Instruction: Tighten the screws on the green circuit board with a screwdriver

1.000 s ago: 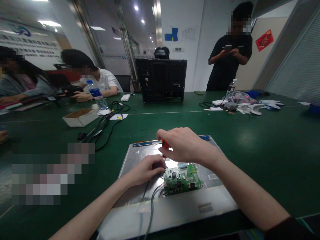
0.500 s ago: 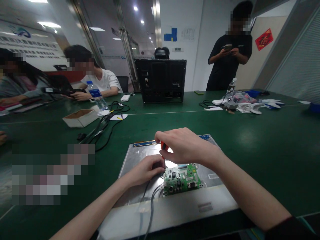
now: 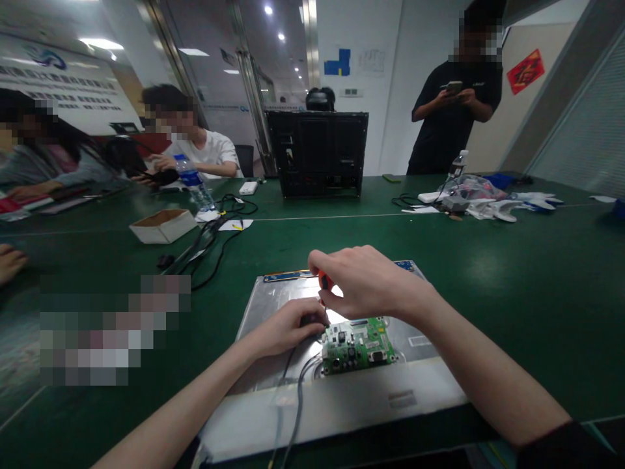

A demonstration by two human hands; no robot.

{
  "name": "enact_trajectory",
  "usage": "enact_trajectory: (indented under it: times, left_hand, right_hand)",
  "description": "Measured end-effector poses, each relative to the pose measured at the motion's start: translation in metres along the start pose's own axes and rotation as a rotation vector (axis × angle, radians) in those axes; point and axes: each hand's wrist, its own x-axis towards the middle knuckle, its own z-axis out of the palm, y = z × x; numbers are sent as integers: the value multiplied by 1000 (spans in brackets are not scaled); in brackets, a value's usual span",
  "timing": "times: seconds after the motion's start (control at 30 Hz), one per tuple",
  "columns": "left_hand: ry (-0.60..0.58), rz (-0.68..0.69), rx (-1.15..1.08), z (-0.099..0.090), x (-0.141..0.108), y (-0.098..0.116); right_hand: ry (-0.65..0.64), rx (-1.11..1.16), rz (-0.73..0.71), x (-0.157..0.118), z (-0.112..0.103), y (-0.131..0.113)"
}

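**Screwdriver Stood at the Corner of a Green Board**

From where I stood, the right hand (image 3: 368, 283) was curled firmly round an orange-and-black screwdriver (image 3: 324, 281), its shaft pointing down. Just below and left of it, the left hand (image 3: 293, 322) had its fingers bent inward near the tip; I couldn't tell whether they pinched anything. The green circuit board (image 3: 361, 348) lay under the right hand, on a metal panel (image 3: 266, 299), with grey cables (image 3: 299, 404) on the near side of the left hand.

The work looked partway along to me: the board was in position and its far-left corner was being attended to. Whether a screw was going in or out, or which other corners were done, was too small to judge.

Writing was scarce. A pale label (image 3: 417, 341) right of the board was illegible. Far beyond the left hand, a wall sign (image 3: 58, 81) was blurred; beyond the right, a red paper (image 3: 526, 71) bore one character, seemingly 福.
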Motion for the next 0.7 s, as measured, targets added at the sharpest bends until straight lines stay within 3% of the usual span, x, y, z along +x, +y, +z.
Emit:
enact_trajectory:
  times: [0.7]
  left_hand:
    - [46,69,73,4,0,-6]
  right_hand:
    - [19,-22,-9,0,2,1]
